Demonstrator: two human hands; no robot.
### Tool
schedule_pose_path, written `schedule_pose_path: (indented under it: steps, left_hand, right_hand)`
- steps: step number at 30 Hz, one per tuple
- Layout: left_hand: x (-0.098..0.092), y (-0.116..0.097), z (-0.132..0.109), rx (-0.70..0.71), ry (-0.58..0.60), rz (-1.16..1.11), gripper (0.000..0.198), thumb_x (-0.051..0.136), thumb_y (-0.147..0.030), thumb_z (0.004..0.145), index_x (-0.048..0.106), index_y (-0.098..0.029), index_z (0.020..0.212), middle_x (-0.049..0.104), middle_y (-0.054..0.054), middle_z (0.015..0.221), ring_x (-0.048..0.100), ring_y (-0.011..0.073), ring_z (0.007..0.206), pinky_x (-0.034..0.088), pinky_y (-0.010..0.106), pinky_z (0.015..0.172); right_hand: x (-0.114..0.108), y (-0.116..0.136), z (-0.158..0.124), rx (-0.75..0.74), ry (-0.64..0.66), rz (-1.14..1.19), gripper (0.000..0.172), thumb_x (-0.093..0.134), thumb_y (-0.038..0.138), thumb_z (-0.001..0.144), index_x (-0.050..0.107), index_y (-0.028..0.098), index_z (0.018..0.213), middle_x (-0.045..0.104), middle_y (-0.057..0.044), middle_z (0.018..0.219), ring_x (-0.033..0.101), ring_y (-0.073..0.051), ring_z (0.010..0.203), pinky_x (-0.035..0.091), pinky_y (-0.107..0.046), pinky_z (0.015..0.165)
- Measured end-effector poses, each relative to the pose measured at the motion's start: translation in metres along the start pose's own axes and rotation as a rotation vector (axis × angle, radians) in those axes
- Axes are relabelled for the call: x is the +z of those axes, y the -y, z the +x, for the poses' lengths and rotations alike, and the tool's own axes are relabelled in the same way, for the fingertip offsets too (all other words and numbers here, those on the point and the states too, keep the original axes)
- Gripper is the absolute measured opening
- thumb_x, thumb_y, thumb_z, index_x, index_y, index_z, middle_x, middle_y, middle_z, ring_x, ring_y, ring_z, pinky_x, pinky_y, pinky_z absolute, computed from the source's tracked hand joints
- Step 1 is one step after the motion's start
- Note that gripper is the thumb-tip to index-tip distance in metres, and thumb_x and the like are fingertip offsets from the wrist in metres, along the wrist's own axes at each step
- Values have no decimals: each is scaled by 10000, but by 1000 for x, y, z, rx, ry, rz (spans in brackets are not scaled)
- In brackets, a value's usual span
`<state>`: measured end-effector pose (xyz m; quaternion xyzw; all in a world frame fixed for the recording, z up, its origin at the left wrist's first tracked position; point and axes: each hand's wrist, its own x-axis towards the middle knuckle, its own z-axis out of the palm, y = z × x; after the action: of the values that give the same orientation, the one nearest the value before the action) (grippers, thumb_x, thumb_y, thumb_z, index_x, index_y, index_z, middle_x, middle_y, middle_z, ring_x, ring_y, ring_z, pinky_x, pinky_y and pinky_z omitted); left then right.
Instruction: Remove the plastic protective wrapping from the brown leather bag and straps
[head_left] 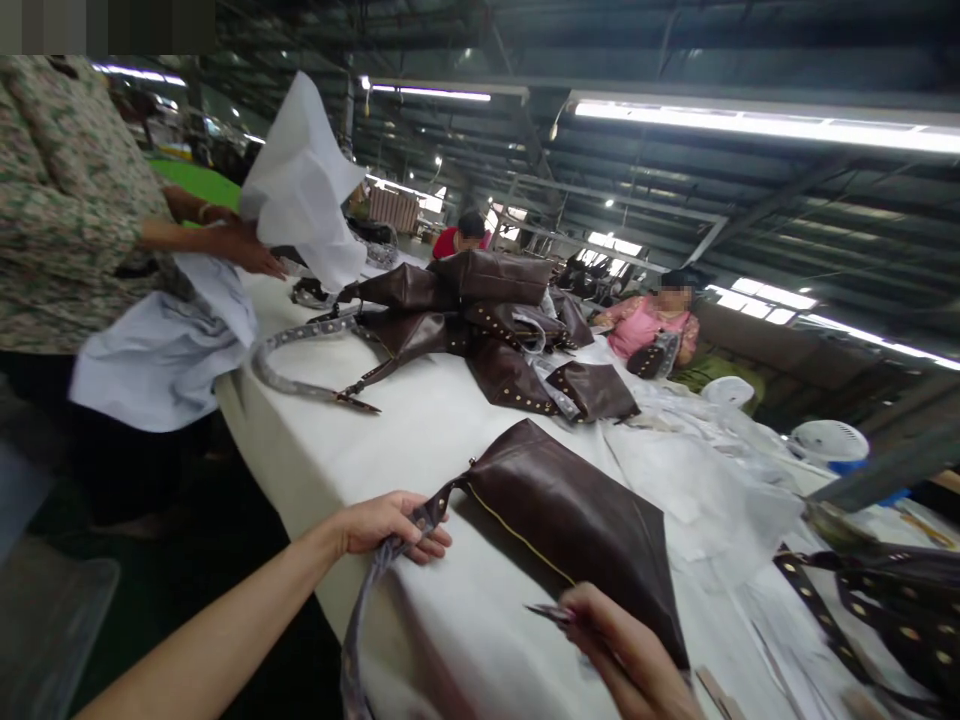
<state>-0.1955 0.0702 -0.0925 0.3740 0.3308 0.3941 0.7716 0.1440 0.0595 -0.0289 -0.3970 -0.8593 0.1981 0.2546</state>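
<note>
Right grip [619,640] pinches one pointed tool [550,612], left grip [390,525] one strap [363,605] of one bag [577,530].

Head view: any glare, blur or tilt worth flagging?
Head view: the nearest tube light burns out white against the dark roof and slopes down rightward; head view: soft sheen on the brown bag in front; head view: studded leather at the right edge looks smeared.

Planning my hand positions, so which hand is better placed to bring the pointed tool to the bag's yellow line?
Probably your right hand: it holds the pointed tool, close to one end of the yellow line. Your left hand holds the strap near the other end.
</note>
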Motion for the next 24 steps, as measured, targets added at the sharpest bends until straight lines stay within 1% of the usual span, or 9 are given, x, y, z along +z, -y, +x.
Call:
schedule_pose_path:
  steps: [1, 2, 5, 7, 11, 16, 18, 21, 24]
  left_hand:
    - [-3, 1, 0, -6, 37, -22, 449, 707, -86, 606, 650, -118, 1050, 709, 168, 1067, 679, 291, 968, 504, 406, 851]
    - [-6, 1, 1, -8, 73, -49, 446, 700, -92, 623, 646, -113, 1065, 704, 175, 1078, 676, 297, 978, 498, 422, 863]
    - [-13, 3, 4, -13, 161, -125, 436, 665, -112, 674, 630, -96, 1109, 690, 195, 1103, 661, 317, 1014, 477, 452, 891]
    - [-16, 4, 6, -17, 199, -151, 433, 633, -111, 696, 620, -88, 1128, 688, 202, 1104, 656, 326, 1026, 474, 453, 891]
    - [-18, 5, 7, 8, 245, -178, 412, 592, -115, 710, 616, -78, 1119, 694, 205, 1088, 661, 327, 1017, 483, 449, 874]
    - [-18, 5, 8, -13, 241, -190, 425, 587, -134, 698, 608, -67, 1116, 696, 207, 1081, 663, 326, 1012, 484, 450, 869]
    - [-17, 5, 8, -15, 242, -194, 394, 586, -145, 707, 616, -67, 1092, 706, 203, 1054, 667, 330, 1000, 486, 454, 861]
    - [-17, 4, 8, -24, 234, -182, 361, 585, -161, 724, 620, -72, 1072, 721, 184, 1014, 676, 322, 976, 487, 454, 851]
    - [-16, 3, 7, -46, 220, -182, 347, 594, -190, 746, 613, -74, 1073, 727, 173, 976, 685, 315, 945, 485, 462, 847]
  right_hand:
    - [13, 7, 21, -89, 94, 5, 167, 465, 333, 930, 591, 283, 834, 618, -5, 765, 579, -165, 687, 490, -263, 602]
    - [26, 13, 41, -166, 131, -22, 192, 414, 291, 951, 580, 261, 859, 616, -13, 784, 570, -161, 704, 479, -263, 630]
    - [59, 22, 88, -315, 120, -172, 220, 369, 176, 954, 576, 229, 904, 621, -31, 826, 550, -164, 753, 445, -269, 670]
    - [72, 21, 105, -360, 103, -238, 214, 392, 127, 934, 582, 220, 903, 630, -39, 851, 545, -170, 773, 438, -272, 679]
    - [82, 10, 116, -392, 108, -241, 214, 416, 93, 912, 588, 219, 902, 629, -39, 848, 546, -171, 774, 446, -271, 682]
    - [88, 5, 117, -416, 95, -234, 249, 397, 80, 908, 598, 226, 923, 639, -45, 863, 555, -175, 779, 461, -284, 690]
    - [88, 6, 119, -432, 88, -259, 251, 398, 91, 912, 609, 228, 925, 644, -48, 866, 558, -177, 780, 463, -288, 685]
    - [85, 8, 124, -495, 97, -313, 244, 410, 105, 922, 622, 224, 943, 653, -55, 904, 558, -184, 804, 455, -302, 706]
    - [81, 8, 129, -550, 144, -364, 214, 439, 120, 926, 624, 221, 964, 657, -56, 955, 549, -195, 831, 443, -326, 742]
